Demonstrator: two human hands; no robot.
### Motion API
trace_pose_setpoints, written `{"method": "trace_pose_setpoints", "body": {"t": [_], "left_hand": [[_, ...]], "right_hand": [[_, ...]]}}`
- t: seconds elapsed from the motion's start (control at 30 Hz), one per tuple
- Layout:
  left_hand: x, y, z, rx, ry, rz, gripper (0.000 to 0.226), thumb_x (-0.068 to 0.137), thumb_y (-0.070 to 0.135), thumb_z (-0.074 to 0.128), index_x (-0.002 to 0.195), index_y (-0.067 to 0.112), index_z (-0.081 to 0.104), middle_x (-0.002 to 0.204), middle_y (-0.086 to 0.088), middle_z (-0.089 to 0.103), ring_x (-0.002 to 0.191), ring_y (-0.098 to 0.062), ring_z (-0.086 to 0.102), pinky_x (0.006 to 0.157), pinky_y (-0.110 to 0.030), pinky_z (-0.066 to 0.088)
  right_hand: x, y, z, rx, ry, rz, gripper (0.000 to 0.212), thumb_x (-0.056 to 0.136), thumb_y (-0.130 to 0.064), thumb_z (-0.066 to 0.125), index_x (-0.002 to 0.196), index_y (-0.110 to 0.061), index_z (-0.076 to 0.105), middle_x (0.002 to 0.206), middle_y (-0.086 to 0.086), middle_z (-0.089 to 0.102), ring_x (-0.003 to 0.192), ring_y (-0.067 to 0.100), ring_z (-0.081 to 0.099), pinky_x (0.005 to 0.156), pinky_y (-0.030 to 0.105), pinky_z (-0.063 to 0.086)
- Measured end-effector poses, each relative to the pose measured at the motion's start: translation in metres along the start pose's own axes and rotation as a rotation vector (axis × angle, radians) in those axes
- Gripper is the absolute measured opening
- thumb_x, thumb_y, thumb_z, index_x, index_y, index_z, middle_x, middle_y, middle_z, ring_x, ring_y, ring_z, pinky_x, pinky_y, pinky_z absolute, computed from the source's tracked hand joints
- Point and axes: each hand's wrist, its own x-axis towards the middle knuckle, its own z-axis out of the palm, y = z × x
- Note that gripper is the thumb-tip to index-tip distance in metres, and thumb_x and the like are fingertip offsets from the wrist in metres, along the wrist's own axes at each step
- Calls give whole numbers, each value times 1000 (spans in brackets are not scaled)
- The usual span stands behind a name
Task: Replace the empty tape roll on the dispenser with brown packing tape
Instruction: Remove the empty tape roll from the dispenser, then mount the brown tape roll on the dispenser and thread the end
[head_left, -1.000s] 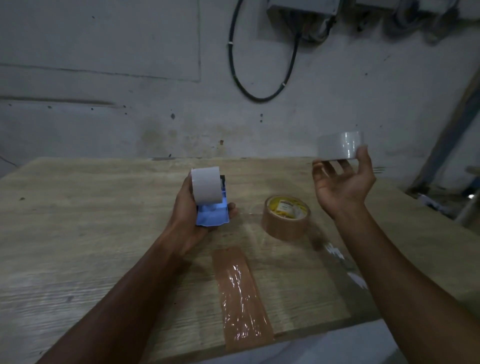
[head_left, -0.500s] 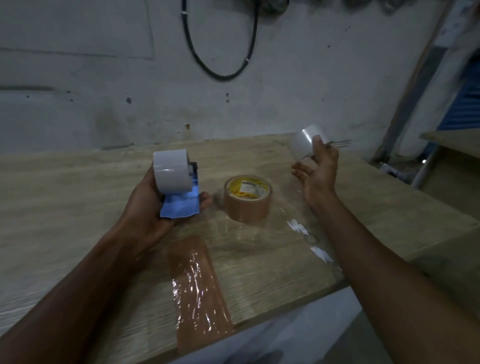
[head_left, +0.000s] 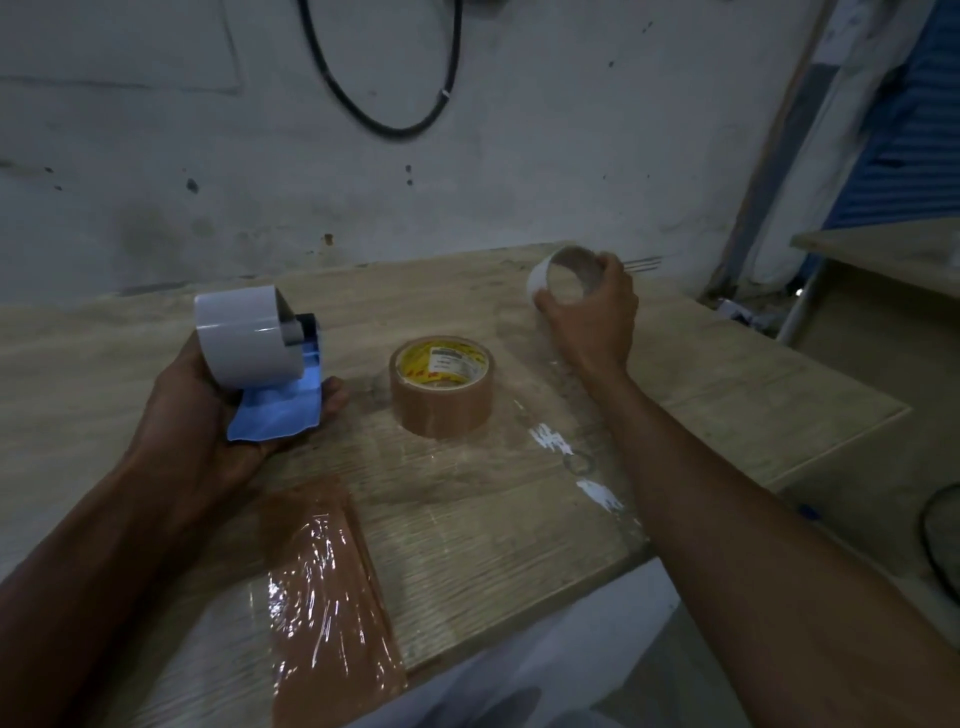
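Note:
My left hand (head_left: 208, 415) grips a tape dispenser (head_left: 260, 353) with a white round hub and a blue body, held above the table's left side. A full roll of brown packing tape (head_left: 441, 387) with a yellow label lies flat on the wooden table (head_left: 727, 374), between my hands. My right hand (head_left: 592, 317) holds an empty white cardboard core (head_left: 563, 278) low over the far right part of the table, its open end facing me.
A strip of brown tape (head_left: 327, 582) is stuck flat to the table near its front edge. Clear film with white scraps (head_left: 576, 467) lies right of the roll. A second wooden surface (head_left: 883, 254) stands at the far right. A black cable (head_left: 384, 104) hangs on the wall.
My right hand has carried the empty core down and away from me, from raised in the air to low over the table's far right. The view has turned to the right.

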Motion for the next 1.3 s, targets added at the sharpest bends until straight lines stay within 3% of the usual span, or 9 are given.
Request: {"method": "trace_pose_setpoints", "body": {"t": [0.13, 0.33, 0.47, 0.63, 0.7, 0.8, 0.97, 1.1, 1.3], "left_hand": [[1, -6, 3, 96, -78, -28, 62, 108, 23, 30, 75, 29, 83, 128, -5, 69, 121, -22, 62, 103, -48, 49], [3, -5, 4, -30, -7, -90, 34, 103, 28, 36, 115, 14, 65, 142, -19, 55, 133, -33, 51, 113, -55, 35], [2, -7, 8, -54, -3, -84, 63, 106, 33, 33, 73, 14, 83, 106, -15, 75, 102, -28, 68, 83, -53, 55], [11, -11, -3, -122, -8, -102, 58, 106, 34, 35, 84, 7, 82, 102, -16, 76, 86, -29, 75, 63, -48, 62], [14, -8, -8, -98, -44, -102, 38, 93, 37, 60, 105, 6, 78, 108, -17, 74, 91, -29, 75, 73, -48, 61], [13, -10, -5, -154, -287, -119, 72, 90, 28, 67, 144, -10, 38, 148, -24, 47, 135, -35, 49, 118, -48, 24], [10, -15, -1, -141, -253, -120, 54, 99, 26, 53, 125, -20, 54, 139, -38, 44, 135, -47, 41, 119, -58, 21], [11, -11, 5, -274, 33, -161, 49, 102, 38, 37, 123, 7, 69, 129, -10, 66, 121, -26, 61, 108, -43, 45], [9, -9, 6, -253, -125, -209, 69, 105, 46, 30, 88, 1, 79, 92, -17, 76, 78, -29, 76, 68, -38, 63]], "right_hand": [[0, 2, -2, -232, -63, -13, 92, 69, -47, 73, 148, -15, 38, 147, 9, 45, 133, 34, 37, 100, 42, 44], [-5, -3, -3, -420, -84, -55, 85, 66, -60, 63, 138, -15, 51, 138, 12, 52, 126, 34, 42, 104, 41, 38], [-7, -1, -1, -474, -144, -40, 81, 67, -63, 59, 133, -17, 55, 136, 13, 54, 128, 34, 41, 103, 44, 38], [-7, -2, -2, -527, -177, -26, 80, 70, -63, 55, 135, -17, 53, 140, 12, 51, 130, 35, 38, 102, 47, 36], [-9, -2, -1, -561, -192, -19, 82, 71, -65, 53, 137, -17, 51, 142, 12, 50, 131, 36, 37, 102, 49, 35], [-10, -2, -3, -595, -184, -31, 87, 71, -67, 49, 141, -15, 46, 145, 14, 47, 130, 38, 38, 102, 51, 32], [-10, -14, -14, -416, 5, -224, 73, 73, -50, 56, 138, -19, 48, 142, 11, 51, 123, 38, 45, 99, 51, 35], [-20, -29, -21, -153, 96, -427, 58, 71, -33, 61, 127, -19, 57, 131, 9, 57, 117, 36, 50, 95, 49, 37], [-45, -67, -21, -12, -121, -565, 59, 73, -38, 58, 129, -20, 54, 130, 7, 53, 111, 35, 53, 95, 51, 42]]}}
